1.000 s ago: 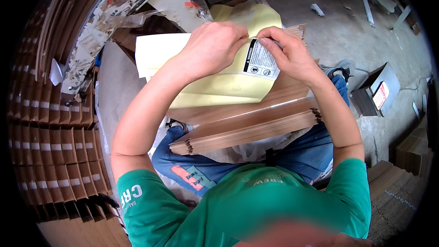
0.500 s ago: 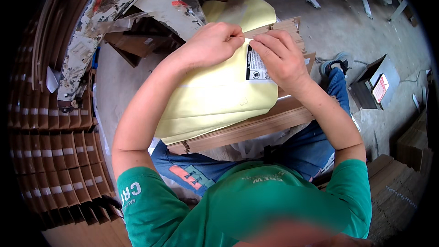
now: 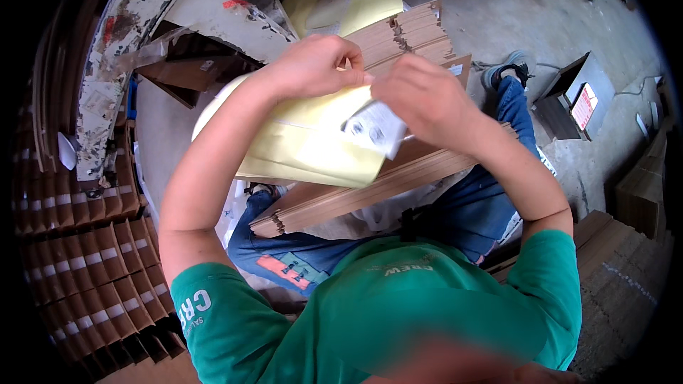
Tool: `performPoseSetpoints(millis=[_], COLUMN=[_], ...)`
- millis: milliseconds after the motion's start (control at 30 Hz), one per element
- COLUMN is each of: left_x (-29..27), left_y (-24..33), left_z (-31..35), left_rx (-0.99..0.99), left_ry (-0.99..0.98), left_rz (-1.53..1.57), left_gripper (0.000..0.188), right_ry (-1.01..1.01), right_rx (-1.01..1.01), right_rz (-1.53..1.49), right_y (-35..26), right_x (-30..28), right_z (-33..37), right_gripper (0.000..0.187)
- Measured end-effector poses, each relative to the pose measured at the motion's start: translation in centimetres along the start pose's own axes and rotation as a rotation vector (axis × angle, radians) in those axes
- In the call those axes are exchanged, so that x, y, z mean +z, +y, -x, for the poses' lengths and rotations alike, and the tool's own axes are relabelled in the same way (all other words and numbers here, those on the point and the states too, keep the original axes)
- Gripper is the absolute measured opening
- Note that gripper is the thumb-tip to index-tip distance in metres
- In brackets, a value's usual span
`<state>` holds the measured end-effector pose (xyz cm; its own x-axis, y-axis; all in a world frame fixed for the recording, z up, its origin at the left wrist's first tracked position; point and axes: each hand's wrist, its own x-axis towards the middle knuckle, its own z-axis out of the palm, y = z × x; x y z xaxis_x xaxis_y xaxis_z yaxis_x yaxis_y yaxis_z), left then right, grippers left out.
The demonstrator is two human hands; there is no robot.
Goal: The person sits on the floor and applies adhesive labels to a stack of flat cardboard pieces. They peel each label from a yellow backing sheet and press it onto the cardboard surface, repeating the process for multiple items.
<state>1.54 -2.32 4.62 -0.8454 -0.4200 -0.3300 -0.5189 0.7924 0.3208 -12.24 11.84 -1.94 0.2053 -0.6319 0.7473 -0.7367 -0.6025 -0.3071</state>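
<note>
My left hand [image 3: 321,65] pinches the top edge of a large pale yellow sheet [image 3: 299,146], thumb against bent fingers. Close beside it my right hand [image 3: 430,103] is closed at the upper end of a white label [image 3: 375,130] with dark round pictograms. That label is smeared by motion and tilts away from the sheet's right part; whether it is wholly loose I cannot tell. My right fingertips are blurred and partly hidden. Below the sheet, a stack of flat brown cardboard [image 3: 370,203] lies across my lap.
More stacked cardboard [image 3: 416,39] and another yellow sheet [image 3: 373,7] lie beyond my hands. Left are a paint-chipped frame [image 3: 107,64] and brown partitioned cardboard [image 3: 92,263]. A dark metal box [image 3: 569,96] stands on the floor at right, near cardboard piles [image 3: 612,291].
The yellow sheet has swung up and left, baring more of the cardboard. The white label, flat on the sheet before, now tilts beneath my right hand. The whole view has shifted slightly.
</note>
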Motion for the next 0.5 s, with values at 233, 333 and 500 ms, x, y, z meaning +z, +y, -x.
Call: performPoseSetpoints(millis=[233, 333, 500], left_x=[0.6, 2.3, 3.4], left_y=[1.5, 1.7, 1.1], left_z=[-0.1, -0.6, -1.6], left_rx=[-0.100, -0.101, -0.115], left_ry=[-0.100, 0.002, -0.131], left_rz=[0.061, -0.220, -0.698], left_gripper=[0.035, 0.028, 0.016], right_ry=[-0.067, -0.110, -0.104], right_rx=[0.017, -0.143, -0.110], right_rz=[-0.078, 0.033, -0.052], right_y=[2.1, 0.6, -1.2], right_x=[0.2, 0.0, -1.7], right_z=[1.3, 1.3, 1.9], right_gripper=[0.016, 0.016, 0.019])
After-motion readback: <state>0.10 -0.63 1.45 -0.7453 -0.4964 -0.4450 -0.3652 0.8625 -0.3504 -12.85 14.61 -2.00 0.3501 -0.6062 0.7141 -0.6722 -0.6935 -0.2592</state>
